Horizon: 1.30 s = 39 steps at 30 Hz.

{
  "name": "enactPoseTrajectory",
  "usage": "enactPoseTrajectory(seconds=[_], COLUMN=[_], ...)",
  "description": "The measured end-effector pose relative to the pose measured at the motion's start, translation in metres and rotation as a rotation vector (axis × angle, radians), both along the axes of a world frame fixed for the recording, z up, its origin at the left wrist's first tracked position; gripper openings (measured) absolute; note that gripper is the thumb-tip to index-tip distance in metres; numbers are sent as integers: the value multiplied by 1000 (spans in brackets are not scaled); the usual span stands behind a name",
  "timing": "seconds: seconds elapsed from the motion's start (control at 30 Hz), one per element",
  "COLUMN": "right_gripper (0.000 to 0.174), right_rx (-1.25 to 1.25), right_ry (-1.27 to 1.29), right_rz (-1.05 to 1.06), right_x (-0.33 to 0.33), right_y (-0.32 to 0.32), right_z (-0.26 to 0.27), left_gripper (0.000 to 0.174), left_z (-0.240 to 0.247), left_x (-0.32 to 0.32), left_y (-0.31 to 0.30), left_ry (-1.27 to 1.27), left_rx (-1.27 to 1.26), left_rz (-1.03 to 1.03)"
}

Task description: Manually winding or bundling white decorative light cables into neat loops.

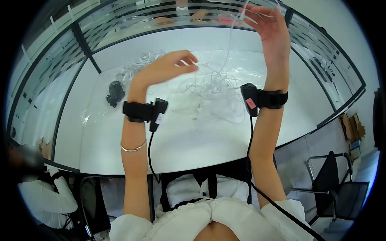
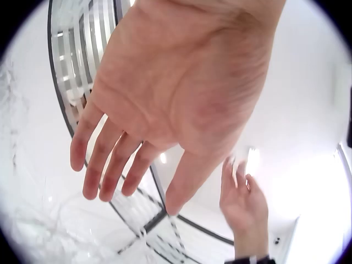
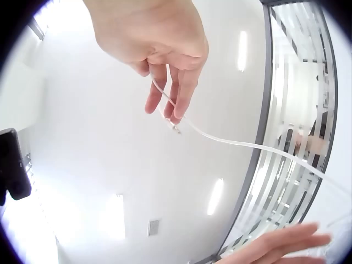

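My right hand is raised high near the back right of the table, and its fingers hold a thin white cable. In the right wrist view the cable passes between the fingers and thumb, with a small plug end hanging by the fingertips. From this hand the cable drops to a loose tangle of white cable on the table. My left hand hovers left of the tangle; in the left wrist view its palm is bare and its fingers are extended, holding nothing.
A bundle of white cables lies at the back left, beside a black object. Clear plastic covers part of the white table. Glass partitions edge it, with another person's hands beyond. Chairs stand at right.
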State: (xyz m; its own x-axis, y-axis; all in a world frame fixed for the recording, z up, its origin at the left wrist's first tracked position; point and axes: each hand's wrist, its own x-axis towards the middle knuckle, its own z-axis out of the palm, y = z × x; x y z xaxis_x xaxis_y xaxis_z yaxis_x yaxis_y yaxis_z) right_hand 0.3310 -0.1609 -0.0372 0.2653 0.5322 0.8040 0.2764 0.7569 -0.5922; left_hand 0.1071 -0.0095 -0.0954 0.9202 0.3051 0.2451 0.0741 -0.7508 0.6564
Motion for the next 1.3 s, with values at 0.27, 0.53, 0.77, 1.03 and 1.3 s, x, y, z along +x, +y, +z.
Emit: enactPoseTrajectory(seconds=[0.27,0.53,0.77,1.03,1.3], right_gripper=[44,50,47,48,51], right_rx=[296,521,609,678,604], right_ry=[136,340,536,660,664], right_rz=[138,-242,-473,-630,-611], right_x=[-28,31,84,116,111], right_y=[8,-27,-58,-83,-72], right_z=[12,5,-13,-31,-32], left_gripper=[27,28,23,21,25], left_z=[-19,11,-3,-6,-7], left_x=[30,-25,-55,-83,-100], left_y=[-20,33,80,94,103], left_ry=[19,-299,-348,-453,-765], left_rx=[-68,-121,-139,-251,-321], left_rz=[-143,118,323,645,863])
